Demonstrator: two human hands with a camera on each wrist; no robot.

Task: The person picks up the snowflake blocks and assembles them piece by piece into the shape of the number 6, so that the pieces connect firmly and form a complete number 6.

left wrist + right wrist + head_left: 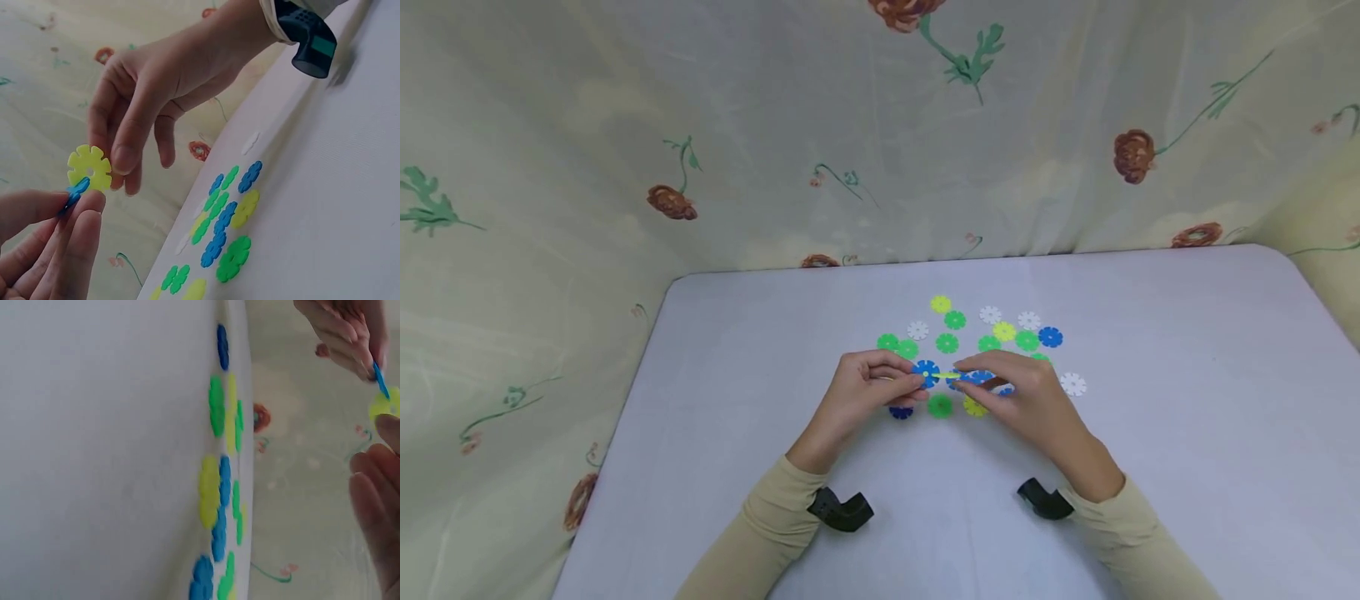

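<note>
Both hands meet above the table with two notched, flower-shaped plastic discs between them. My left hand pinches a blue disc between thumb and fingers. A yellow disc sits crosswise at the blue one's edge, their slots apparently joined; from the head view it shows edge-on. My right hand pinches the far edge of this yellow disc with thumb and index finger. In the right wrist view, the yellow disc is partly cut off by the frame edge.
Loose discs lie behind and below the hands: a green disc, a dark blue disc, a white disc, a yellow disc and several others. They rest on a white table. A flowered curtain hangs behind its far edge.
</note>
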